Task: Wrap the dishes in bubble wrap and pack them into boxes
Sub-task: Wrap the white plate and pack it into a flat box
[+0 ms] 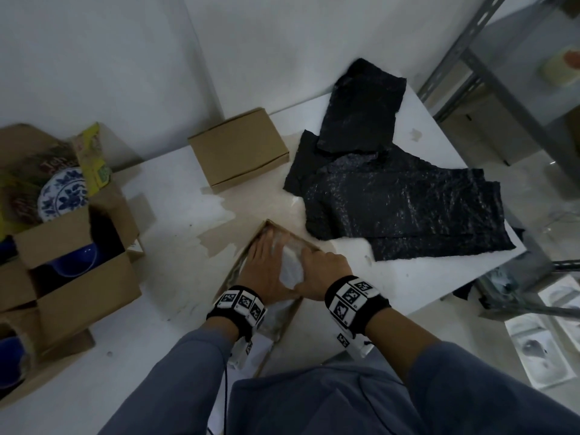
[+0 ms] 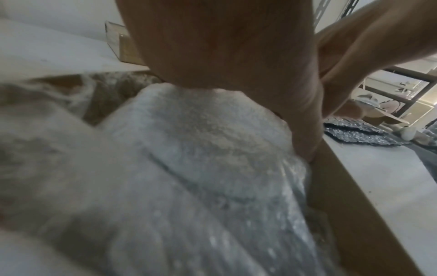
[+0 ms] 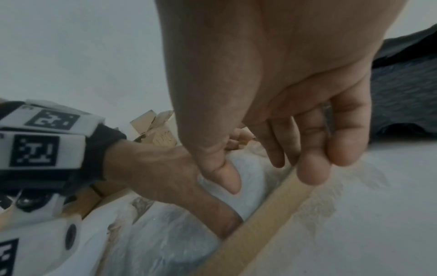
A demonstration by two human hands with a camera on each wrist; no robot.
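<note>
An open cardboard box point(image 1: 295, 235) lies on the white table in front of me, with a dish bundle in clear bubble wrap point(image 1: 290, 265) inside it. My left hand point(image 1: 266, 265) lies flat on the bundle with straight fingers, pressing it down. In the left wrist view the palm point(image 2: 224, 46) sits on the wrap point(image 2: 201, 149), beside the box wall point(image 2: 343, 205). My right hand point(image 3: 283, 130) presses its thumb into the bundle point(image 3: 248, 186). Its fingers hang loosely curled over the box rim point(image 3: 260, 224) and hold nothing. The dish itself is hidden by the wrap.
Several black bubble wrap sheets point(image 1: 392, 189) lie at the table's right. A closed cardboard box point(image 1: 238, 149) stands at the back. At the left, open boxes point(image 1: 75, 262) hold blue bowls and a blue-and-white plate point(image 1: 62, 193). A metal shelf point(image 1: 502, 73) stands at the right.
</note>
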